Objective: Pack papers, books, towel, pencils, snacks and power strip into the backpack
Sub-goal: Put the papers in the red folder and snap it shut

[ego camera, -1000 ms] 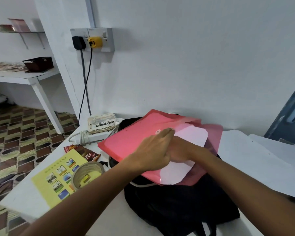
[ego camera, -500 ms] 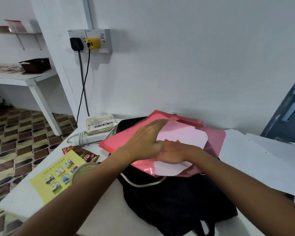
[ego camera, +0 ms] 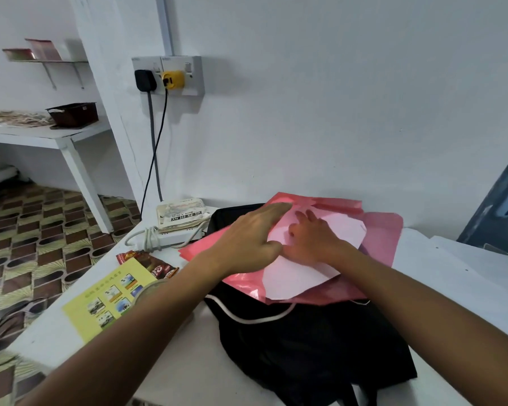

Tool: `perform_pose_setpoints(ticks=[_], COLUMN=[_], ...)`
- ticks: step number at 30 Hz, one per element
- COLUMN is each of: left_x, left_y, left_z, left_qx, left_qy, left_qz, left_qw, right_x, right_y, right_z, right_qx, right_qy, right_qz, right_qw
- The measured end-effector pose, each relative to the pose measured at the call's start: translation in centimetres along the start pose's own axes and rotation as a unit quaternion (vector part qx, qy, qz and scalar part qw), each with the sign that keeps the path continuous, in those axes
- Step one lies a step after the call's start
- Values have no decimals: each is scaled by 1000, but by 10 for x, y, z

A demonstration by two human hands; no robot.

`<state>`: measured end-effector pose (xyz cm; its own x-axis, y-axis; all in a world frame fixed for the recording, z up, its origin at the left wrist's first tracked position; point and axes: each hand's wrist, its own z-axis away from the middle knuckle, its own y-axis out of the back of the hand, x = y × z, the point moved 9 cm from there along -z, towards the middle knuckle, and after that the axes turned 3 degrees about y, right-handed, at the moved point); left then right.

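A pink translucent folder [ego camera: 379, 238] with white paper [ego camera: 294, 276] inside lies across the top of the black backpack [ego camera: 314, 344] on the white table. My left hand [ego camera: 252, 238] lies flat on the folder's left part, fingers straight. My right hand [ego camera: 311, 238] presses on the white paper beside it, fingers spread. A white power strip [ego camera: 170, 238] with a coiled cord sits left of the bag, a paper-wrapped bundle [ego camera: 182, 215] on top of it. A brown snack packet [ego camera: 147, 262] and a yellow booklet [ego camera: 109, 294] lie nearer the table's left edge.
A tape roll [ego camera: 147, 291] is partly hidden behind my left forearm. White sheets [ego camera: 458, 273] cover the table at right. A wall socket [ego camera: 167, 74] holds a black and a yellow plug, cords hanging down. The table's left edge drops to a patterned floor.
Both hands have slid farther along the folder toward the wall, and my right hand's fingers have spread out on the paper. The folder has shifted slightly over the backpack.
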<state>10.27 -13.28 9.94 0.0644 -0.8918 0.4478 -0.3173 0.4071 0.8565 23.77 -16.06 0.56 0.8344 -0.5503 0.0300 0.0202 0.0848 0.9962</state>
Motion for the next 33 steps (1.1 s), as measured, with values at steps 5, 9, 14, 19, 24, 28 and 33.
perform_pose_setpoints(ticks=[5,9,14,19,24,28,33], left_x=[-2,0,5,12,12,11,9], left_y=[1,0,3,5,2,0,2], left_z=[2,4,7,13,14,9,3], left_qx=[1,-5,-8,5,13,15,15], left_qy=[2,-12,-25,-59,-64,-58,-67], left_qz=[-7,-2,0,18,9,-13,-20], left_qw=[1000,1000,1000,998,998,998,997], right_x=[9,14,8,-2,7,-13,-22], right_y=[-17,-23,-26,-29,-38,-25,-25], right_z=[5,3,-9,-21,-33,-26,3], right_qx=[-106,-98,-84,-67,-36,-24,-166], right_qy=[-17,-29,-19,17,-13,30,32], right_qz=[4,18,20,-46,-29,-51,-59], right_qw=[994,995,996,997,999,998,984])
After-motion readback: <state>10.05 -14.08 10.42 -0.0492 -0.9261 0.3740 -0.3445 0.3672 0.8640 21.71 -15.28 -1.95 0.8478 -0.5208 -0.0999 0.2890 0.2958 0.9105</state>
